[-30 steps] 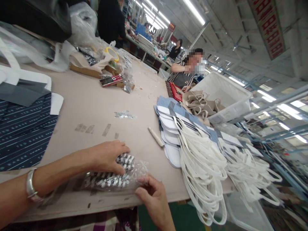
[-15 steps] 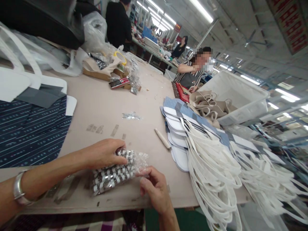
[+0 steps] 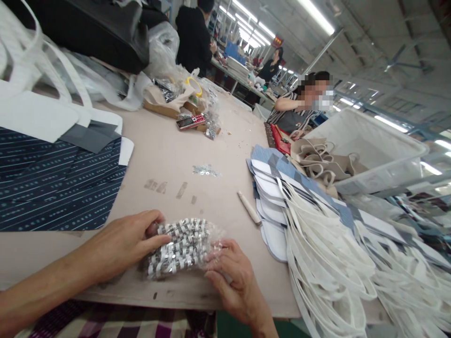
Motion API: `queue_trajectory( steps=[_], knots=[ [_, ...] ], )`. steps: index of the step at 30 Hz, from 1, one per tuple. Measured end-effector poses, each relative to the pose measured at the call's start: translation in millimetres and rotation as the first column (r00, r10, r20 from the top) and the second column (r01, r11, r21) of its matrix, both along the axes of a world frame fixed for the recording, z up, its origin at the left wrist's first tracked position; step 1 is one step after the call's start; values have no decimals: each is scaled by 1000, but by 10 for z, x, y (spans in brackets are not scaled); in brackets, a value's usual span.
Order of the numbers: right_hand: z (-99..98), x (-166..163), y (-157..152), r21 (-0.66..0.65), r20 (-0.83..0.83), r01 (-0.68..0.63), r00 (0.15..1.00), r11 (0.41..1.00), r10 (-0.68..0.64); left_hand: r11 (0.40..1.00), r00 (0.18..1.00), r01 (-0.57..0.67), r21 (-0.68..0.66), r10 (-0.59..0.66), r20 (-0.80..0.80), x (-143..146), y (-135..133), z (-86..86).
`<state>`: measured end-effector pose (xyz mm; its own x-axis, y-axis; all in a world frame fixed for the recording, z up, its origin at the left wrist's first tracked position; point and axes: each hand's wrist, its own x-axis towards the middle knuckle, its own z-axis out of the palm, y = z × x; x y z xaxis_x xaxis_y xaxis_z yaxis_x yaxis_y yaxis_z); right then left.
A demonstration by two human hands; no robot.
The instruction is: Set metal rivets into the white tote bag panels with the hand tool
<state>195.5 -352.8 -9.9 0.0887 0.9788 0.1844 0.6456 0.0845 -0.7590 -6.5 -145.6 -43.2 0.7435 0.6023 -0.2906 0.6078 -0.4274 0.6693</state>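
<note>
A clear plastic bag (image 3: 183, 246) packed with rows of small white and shiny metal pieces lies near the table's front edge. My left hand (image 3: 137, 239) grips its left end, thumb on top and fingers curled round the far side. At the bag's right end, my right hand (image 3: 234, 277) has its fingers closed on the crumpled loose plastic. Beyond the bag is a small scatter of shiny metal discs (image 3: 206, 171). A pale awl-like handle (image 3: 249, 209) lies to the right.
Stacked fabric panels with long white straps (image 3: 317, 249) cover the right side. Dark blue printed panels (image 3: 59, 183) lie left. Farther back are a red phone (image 3: 190, 122), yellow tape roll (image 3: 193, 87) and white bin (image 3: 380, 155). A person in stripes (image 3: 294, 108) sits across.
My right hand has come up against the bag's right end and closed on the plastic. The bag lies flatter and has turned slightly. The view has shifted left.
</note>
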Motion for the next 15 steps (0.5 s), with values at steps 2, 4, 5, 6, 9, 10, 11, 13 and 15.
queue_trajectory(
  steps=[2, 4, 5, 6, 9, 10, 11, 13, 15],
  knots=[
    [1, -27, 12, -24, -54, 14, 998, 1000, -15, 998, 997, -27, -64, 32, 75, 17, -38, -7],
    [3, -67, 10, -45, -102, 50, 993, 998, -54, 992, 983, -67, -106, 84, 164, 69, -49, -36],
    [-1, -88, 6, -58, -133, 70, 988, 996, -77, 989, 975, -85, -118, 107, 195, 108, -42, -53],
    [-11, -110, 1, -78, -176, 90, 979, 993, -103, 987, 966, -106, -123, 131, 223, 154, -27, -70],
    [-111, -168, -6, -217, -423, 173, 870, 961, -252, 956, 913, -194, -220, 258, 315, 321, 57, -105],
    [-168, -188, -4, -279, -506, 203, 800, 939, -323, 932, 886, -215, -292, 312, 342, 372, 87, -113],
    [-233, -209, 2, -336, -564, 234, 726, 913, -393, 904, 860, -227, -362, 361, 362, 411, 112, -120],
    [-361, -258, 18, -418, -593, 309, 619, 854, -514, 861, 823, -226, -455, 419, 383, 437, 130, -136],
    [-454, -308, 33, -454, -551, 395, 580, 799, -600, 871, 821, -250, -424, 422, 384, 386, 99, -155]
  ],
)
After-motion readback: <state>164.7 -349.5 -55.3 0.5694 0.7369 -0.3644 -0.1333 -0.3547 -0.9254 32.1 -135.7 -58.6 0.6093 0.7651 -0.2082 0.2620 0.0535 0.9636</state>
